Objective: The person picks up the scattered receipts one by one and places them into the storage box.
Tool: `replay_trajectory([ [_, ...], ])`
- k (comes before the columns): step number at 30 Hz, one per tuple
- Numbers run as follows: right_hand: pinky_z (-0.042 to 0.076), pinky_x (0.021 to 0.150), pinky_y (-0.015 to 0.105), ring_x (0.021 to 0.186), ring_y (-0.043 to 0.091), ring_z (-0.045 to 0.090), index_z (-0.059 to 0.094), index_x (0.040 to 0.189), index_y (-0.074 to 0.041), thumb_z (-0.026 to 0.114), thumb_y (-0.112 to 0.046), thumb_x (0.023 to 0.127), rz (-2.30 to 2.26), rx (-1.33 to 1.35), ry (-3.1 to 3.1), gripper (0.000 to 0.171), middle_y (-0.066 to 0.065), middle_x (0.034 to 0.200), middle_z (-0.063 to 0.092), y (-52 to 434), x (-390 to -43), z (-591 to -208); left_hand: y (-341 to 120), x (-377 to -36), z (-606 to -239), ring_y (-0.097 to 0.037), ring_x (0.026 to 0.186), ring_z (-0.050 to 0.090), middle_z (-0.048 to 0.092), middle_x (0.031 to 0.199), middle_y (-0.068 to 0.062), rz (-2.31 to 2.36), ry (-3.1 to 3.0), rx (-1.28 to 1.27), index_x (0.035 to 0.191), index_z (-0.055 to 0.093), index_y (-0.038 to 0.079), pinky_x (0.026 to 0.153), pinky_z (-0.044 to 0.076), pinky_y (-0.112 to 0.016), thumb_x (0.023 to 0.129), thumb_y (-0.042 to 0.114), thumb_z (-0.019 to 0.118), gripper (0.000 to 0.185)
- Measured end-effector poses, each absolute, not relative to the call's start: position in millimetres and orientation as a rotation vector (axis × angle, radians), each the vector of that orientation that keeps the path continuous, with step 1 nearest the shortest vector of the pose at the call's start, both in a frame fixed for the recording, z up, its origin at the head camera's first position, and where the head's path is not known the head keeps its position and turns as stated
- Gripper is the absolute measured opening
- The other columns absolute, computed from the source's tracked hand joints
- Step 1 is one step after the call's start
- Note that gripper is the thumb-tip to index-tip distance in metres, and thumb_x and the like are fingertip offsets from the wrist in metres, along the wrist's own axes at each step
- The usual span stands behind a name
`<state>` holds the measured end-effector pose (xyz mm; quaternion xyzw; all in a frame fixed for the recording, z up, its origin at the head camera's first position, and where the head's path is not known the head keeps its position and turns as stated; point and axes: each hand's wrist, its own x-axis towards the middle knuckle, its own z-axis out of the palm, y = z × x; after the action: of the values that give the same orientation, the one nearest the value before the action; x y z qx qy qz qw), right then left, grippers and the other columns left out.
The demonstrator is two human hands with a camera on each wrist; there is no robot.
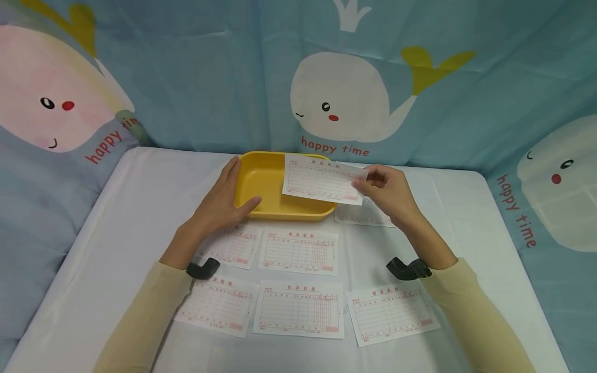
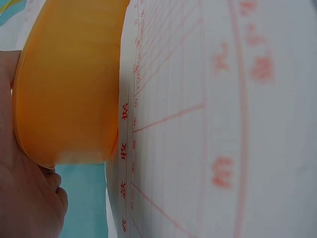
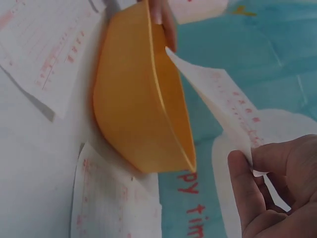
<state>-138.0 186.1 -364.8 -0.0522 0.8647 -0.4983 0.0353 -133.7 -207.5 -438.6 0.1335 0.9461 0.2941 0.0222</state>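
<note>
A yellow plastic box (image 1: 261, 190) stands at the back of the white table. My left hand (image 1: 223, 199) holds its left end, with the thumb over the front rim and the fingers along the side. In the left wrist view the box's outer wall (image 2: 74, 89) shows beside that hand. My right hand (image 1: 391, 189) pinches a printed receipt slip (image 1: 322, 180) by its right end. This slip hangs over the right part of the box, tilted and bent in the right wrist view. Beneath the right hand, another slip (image 1: 359, 213) lies on the table next to the box.
Several more slips lie in front of the box, among them a middle one (image 1: 298, 252), a front one (image 1: 298, 311) and a right front one (image 1: 392, 314). My left forearm partly covers the left slips (image 1: 216, 305). Behind the table hangs a blue whale-print curtain (image 1: 210, 77).
</note>
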Motion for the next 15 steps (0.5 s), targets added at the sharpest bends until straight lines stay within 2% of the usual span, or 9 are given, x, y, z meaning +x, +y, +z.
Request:
replay_trajectory([
  [4, 0.052, 0.070, 0.017, 0.092, 0.017, 0.065, 0.071, 0.113, -0.002, 0.076, -0.022, 0.099, -1.456, -0.178, 2.662, 0.025, 0.012, 0.108, 0.070, 166.9, -148.4, -362.3, -208.6, -132.3, -439.0, -0.037, 0.164, 0.021, -0.001, 0.181, -0.008, 0.912, 2.936, 0.422, 0.172, -0.001, 0.012, 0.131, 0.026, -0.059, 0.098, 0.061, 0.060, 0.108],
  [9, 0.050, 0.073, 0.016, 0.098, 0.021, 0.062, 0.069, 0.119, -0.002, 0.077, -0.019, 0.098, -1.407, -0.227, 2.669, 0.029, 0.010, 0.106, 0.065, 149.8, -162.0, -357.0, -208.6, -134.7, -441.3, -0.034, 0.165, 0.019, -0.003, 0.181, -0.004, 0.916, 2.943, 0.425, 0.171, -0.004, 0.014, 0.131, 0.027, -0.058, 0.099, 0.064, 0.057, 0.108],
  [15, 0.053, 0.078, 0.021, 0.096, 0.023, 0.065, 0.071, 0.120, -0.003, 0.079, -0.013, 0.095, -1.402, -0.296, 2.644, 0.028, 0.010, 0.107, 0.068, 130.3, -175.5, -358.9, -207.7, -136.1, -440.7, -0.034, 0.167, 0.016, -0.006, 0.181, -0.004, 0.892, 2.933, 0.407, 0.171, -0.007, 0.014, 0.131, 0.027, -0.058, 0.098, 0.067, 0.055, 0.109],
])
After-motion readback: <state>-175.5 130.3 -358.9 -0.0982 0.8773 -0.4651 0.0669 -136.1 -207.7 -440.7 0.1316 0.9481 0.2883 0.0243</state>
